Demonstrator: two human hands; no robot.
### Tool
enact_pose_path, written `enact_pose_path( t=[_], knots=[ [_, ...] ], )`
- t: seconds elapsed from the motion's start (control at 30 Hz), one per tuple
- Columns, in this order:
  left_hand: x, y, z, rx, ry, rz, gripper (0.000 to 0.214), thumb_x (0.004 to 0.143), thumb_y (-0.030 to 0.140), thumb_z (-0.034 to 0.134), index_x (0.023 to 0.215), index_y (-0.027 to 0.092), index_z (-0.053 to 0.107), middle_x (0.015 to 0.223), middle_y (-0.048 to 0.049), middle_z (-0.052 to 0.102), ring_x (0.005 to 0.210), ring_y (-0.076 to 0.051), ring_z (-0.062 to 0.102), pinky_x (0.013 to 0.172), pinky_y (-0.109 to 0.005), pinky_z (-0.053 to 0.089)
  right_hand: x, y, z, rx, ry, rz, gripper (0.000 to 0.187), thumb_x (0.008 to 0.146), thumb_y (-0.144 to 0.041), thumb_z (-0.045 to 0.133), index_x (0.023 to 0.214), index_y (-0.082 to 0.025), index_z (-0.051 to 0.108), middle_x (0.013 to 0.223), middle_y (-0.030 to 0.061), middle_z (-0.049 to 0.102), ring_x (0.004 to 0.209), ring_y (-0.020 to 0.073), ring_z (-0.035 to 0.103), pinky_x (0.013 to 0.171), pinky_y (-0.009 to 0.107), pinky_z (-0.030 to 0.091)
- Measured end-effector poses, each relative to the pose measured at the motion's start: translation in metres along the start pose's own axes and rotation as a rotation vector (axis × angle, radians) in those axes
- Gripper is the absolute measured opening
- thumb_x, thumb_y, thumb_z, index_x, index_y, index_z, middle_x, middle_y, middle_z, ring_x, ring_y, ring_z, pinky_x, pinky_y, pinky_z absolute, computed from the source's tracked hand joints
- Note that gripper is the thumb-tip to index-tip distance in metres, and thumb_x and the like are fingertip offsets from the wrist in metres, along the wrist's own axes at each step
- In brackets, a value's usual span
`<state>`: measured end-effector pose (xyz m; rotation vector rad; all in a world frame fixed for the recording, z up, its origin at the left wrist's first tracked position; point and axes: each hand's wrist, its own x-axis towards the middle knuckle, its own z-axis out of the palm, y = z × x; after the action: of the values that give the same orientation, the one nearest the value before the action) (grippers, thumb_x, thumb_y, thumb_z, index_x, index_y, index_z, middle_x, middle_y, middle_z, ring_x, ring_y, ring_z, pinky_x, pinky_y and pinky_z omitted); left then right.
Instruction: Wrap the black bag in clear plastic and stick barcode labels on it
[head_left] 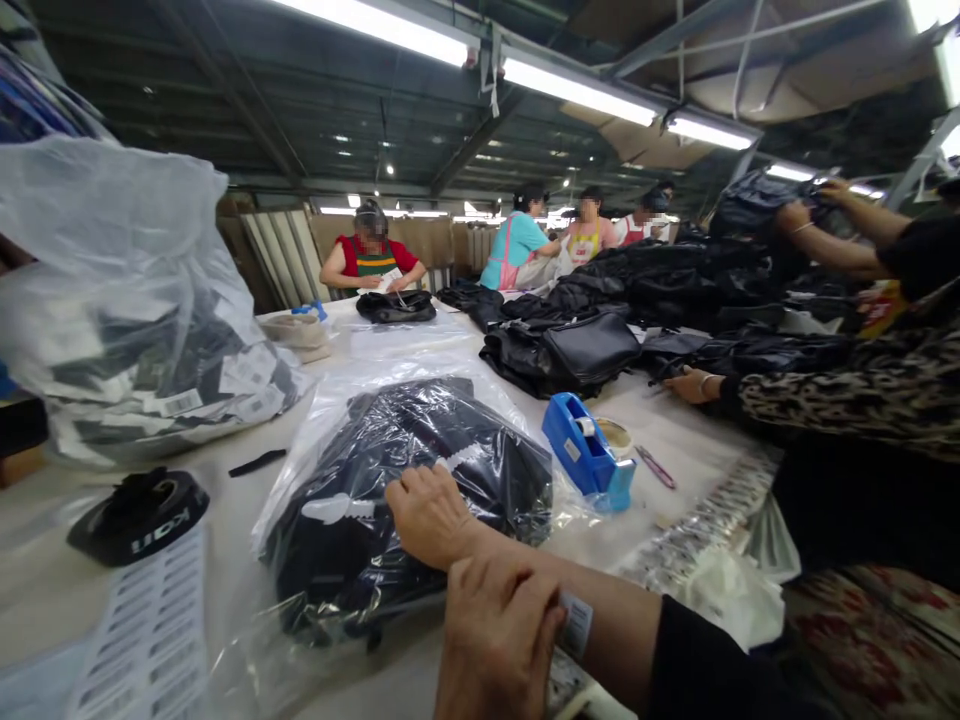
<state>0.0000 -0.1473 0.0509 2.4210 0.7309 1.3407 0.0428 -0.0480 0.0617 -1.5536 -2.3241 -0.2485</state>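
Observation:
A black bag [450, 420] lies on the table inside a clear plastic bag [300, 440], with white printed marks showing on the plastic. My right hand [431, 510] rests on top of it, fingers curled in; whatever is under them is hidden. Across my right forearm comes my left hand [499, 630], bent fingers closed with their tips at the edge of a small white sticker [576, 625] on the forearm skin. The sticker's print is too small to read.
A blue tape dispenser [577, 445] and pink-handled snips [656, 467] stand right of the bag. Left are a black tape roll [142, 515], a label sheet [150, 630] and a clear sack of tags [165, 370]. Black bags [592, 345] pile behind. A co-worker's hand [694, 385] reaches in.

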Motion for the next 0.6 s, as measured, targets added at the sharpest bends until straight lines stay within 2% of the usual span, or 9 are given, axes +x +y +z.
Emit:
enact_pose_path(
  t=[0.1,0.3,0.43,0.6],
  knots=[
    [0.006,-0.001,0.003,-0.037,-0.029,0.012,0.018,0.09,0.024,0.042,0.088,0.023,0.06,0.08,-0.0011,0.061,0.078,-0.018,0.053,0.069,-0.035,0.037,-0.004,0.001,0.002,-0.023,0.01,-0.054,0.018,0.087,-0.014,0.038,0.089,-0.014,0.056,0.086,0.0081,0.058,0.08,0.0215,0.054,0.073,0.035,0.04],
    [0.019,0.004,-0.006,-0.036,-0.176,0.111,0.01,0.081,0.013,0.051,0.079,0.019,0.058,0.077,-0.0017,0.06,0.076,-0.018,0.052,0.066,-0.032,0.037,-0.008,0.002,0.008,-0.024,0.051,-0.066,0.019,0.088,-0.013,0.037,0.087,-0.014,0.056,0.083,0.0084,0.058,0.077,0.0216,0.054,0.075,0.036,0.04],
    [0.018,0.005,-0.004,-0.002,-0.139,0.201,0.012,0.08,0.009,0.046,0.072,0.016,0.052,0.071,-0.0039,0.057,0.071,-0.017,0.05,0.064,-0.032,0.039,-0.011,0.005,0.013,-0.001,0.083,-0.07,0.017,0.087,-0.013,0.039,0.086,-0.015,0.056,0.083,0.0078,0.058,0.077,0.0209,0.053,0.075,0.035,0.04],
    [0.005,0.006,0.004,0.033,-0.088,0.323,0.016,0.079,0.004,0.044,0.07,0.017,0.047,0.065,-0.0034,0.054,0.064,-0.015,0.049,0.059,-0.028,0.038,-0.014,0.008,0.017,0.078,0.108,-0.036,0.013,0.081,-0.013,0.045,0.086,-0.014,0.057,0.085,0.0078,0.06,0.079,0.0209,0.054,0.08,0.036,0.039]
  ],
)
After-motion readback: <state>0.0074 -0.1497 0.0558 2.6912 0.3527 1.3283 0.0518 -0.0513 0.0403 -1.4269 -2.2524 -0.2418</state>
